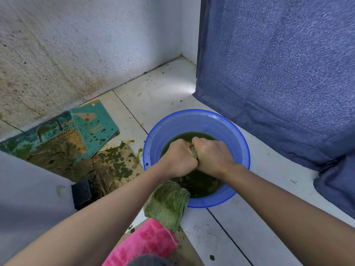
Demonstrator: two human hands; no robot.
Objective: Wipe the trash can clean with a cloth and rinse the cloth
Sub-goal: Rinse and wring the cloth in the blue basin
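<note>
A blue plastic basin [196,120] stands on the tiled floor, holding dark green water [199,185]. Over the water, my left hand [177,158] and my right hand [212,153] are pressed together, both clenched on a green-stained cloth [194,152] that peeks out between the fists. A second cloth, fluffy and stained green [167,202], hangs over the basin's near rim. The white trash can [28,204] fills the lower left, with a dark fitting [81,192] on its side and a green smudge on its surface.
A pink cloth [146,244] lies near my knee. Wet, green-spattered cardboard [80,148] lies flat on the floor against the stained wall. A blue curtain [278,83] hangs on the right, bunched on the floor beside the basin.
</note>
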